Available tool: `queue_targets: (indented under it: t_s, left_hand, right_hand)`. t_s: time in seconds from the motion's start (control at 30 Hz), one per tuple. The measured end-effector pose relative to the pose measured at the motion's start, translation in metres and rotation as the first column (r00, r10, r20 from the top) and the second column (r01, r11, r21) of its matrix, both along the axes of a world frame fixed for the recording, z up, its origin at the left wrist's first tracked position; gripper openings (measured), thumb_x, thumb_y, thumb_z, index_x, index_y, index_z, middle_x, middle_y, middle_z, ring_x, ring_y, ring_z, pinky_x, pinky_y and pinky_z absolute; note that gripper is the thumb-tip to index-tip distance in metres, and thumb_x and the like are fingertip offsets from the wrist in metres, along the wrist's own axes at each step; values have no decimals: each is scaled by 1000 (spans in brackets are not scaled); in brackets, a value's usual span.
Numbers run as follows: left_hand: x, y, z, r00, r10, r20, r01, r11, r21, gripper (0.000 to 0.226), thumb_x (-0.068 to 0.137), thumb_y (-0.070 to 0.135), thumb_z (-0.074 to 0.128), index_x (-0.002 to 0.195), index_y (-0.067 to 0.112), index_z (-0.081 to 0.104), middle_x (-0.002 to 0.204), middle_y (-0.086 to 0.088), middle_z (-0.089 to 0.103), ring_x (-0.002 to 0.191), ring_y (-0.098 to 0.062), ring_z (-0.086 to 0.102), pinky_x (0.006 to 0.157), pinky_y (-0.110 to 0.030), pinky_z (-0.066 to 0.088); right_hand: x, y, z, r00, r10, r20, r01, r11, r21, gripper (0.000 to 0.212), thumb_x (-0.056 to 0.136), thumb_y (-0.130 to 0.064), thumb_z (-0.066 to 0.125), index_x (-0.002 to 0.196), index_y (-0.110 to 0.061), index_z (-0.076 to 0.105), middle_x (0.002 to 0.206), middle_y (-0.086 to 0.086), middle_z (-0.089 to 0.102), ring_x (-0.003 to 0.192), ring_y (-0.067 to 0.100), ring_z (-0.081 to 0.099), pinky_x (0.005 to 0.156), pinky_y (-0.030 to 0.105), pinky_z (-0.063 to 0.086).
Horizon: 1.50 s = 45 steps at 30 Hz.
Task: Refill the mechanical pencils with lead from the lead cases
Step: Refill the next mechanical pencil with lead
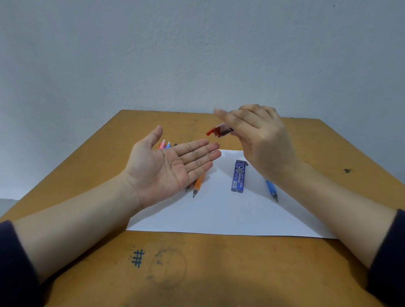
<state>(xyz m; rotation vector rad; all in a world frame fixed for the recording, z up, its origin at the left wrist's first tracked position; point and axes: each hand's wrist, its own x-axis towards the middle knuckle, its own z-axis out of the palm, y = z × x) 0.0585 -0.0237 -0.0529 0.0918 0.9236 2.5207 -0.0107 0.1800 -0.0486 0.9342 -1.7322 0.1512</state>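
My right hand [261,140] holds a red lead case [218,131] in the air, its red end tilted down toward my left palm. My left hand [169,168] is flat and palm up just below and left of the case, holding nothing. A blue lead case [238,176] lies on the white paper [228,214]. An orange mechanical pencil [197,186] and others lie partly hidden under my left hand; their pink and blue ends [164,144] show behind it. A blue mechanical pencil [272,190] lies on the paper under my right forearm.
The paper lies on a worn wooden desk [213,272] with pen marks near the front. A grey wall stands right behind the desk's far edge. Dark sleeves cover both forearms near the frame's lower corners.
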Motion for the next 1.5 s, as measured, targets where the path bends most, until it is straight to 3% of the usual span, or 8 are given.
queue_targets:
  t_s: [0.17, 0.33, 0.57, 0.73, 0.97, 1.17, 1.4, 1.5]
  left_hand:
    - [0, 0, -1, 1000, -1, 0, 1, 1000, -1, 82, 95, 60, 23, 133, -10, 43, 131, -29, 54, 125, -40, 51, 113, -43, 30]
    - [0, -1, 0, 1000, -12, 0, 12, 1000, 16, 83, 95, 60, 24, 133, -11, 44, 131, -29, 53, 124, -40, 51, 113, -44, 32]
    - [-1, -1, -1, 1000, -10, 4, 10, 1000, 23, 83, 95, 60, 24, 133, -11, 43, 132, -29, 53, 124, -41, 51, 114, -44, 30]
    - [-1, -1, -1, 1000, -17, 6, 17, 1000, 24, 84, 95, 61, 24, 133, -11, 43, 132, -29, 53, 125, -41, 51, 113, -43, 30]
    - [0, -1, -1, 1000, -20, 4, 20, 1000, 21, 85, 94, 62, 23, 133, -11, 45, 132, -29, 53, 124, -40, 51, 114, -44, 30]
    - [-1, -2, -1, 1000, -27, 3, 27, 999, 27, 86, 94, 62, 23, 133, -12, 44, 132, -29, 52, 126, -40, 50, 113, -43, 30]
    - [0, -1, -1, 1000, -20, 0, 20, 999, 25, 86, 94, 62, 23, 133, -10, 44, 132, -29, 53, 124, -40, 52, 113, -43, 31]
    - [-1, -2, -1, 1000, -20, 3, 20, 999, 24, 86, 94, 62, 23, 133, -11, 43, 132, -29, 53, 125, -40, 51, 113, -43, 30]
  right_hand:
    - [4, -3, 4, 997, 30, 67, -29, 999, -25, 61, 90, 3, 55, 141, -14, 27, 85, 1, 66, 85, 22, 62, 77, 40, 48]
    - [-4, 2, -2, 999, -30, -37, 32, 997, 65, 46, 80, 11, 62, 116, -17, 68, 99, -2, 70, 91, 23, 63, 77, 38, 47]
    - [5, -3, 4, 995, 35, 90, -36, 999, 9, 59, 92, 0, 55, 142, -12, 27, 90, 2, 68, 90, 22, 63, 77, 39, 47]
    - [0, 1, 1, 999, 33, -16, -31, 990, 135, 38, 86, 7, 59, 118, -13, 66, 103, 2, 69, 92, 24, 64, 73, 38, 49]
    - [5, -1, 5, 995, 68, 78, -74, 994, 75, 57, 92, -1, 56, 141, -14, 29, 90, 3, 67, 88, 22, 63, 73, 41, 49]
    - [-2, 3, 0, 999, 45, -13, -43, 990, 134, 35, 84, 8, 60, 112, -13, 69, 102, 2, 70, 92, 24, 64, 73, 38, 48]
    - [4, 0, 4, 995, 84, 56, -88, 994, 69, 57, 89, 7, 57, 140, -11, 37, 92, 4, 67, 89, 25, 61, 74, 42, 49]
    - [0, 2, 2, 997, 67, 25, -69, 995, 78, 49, 84, 13, 59, 129, -7, 55, 96, 7, 68, 90, 27, 61, 72, 44, 49]
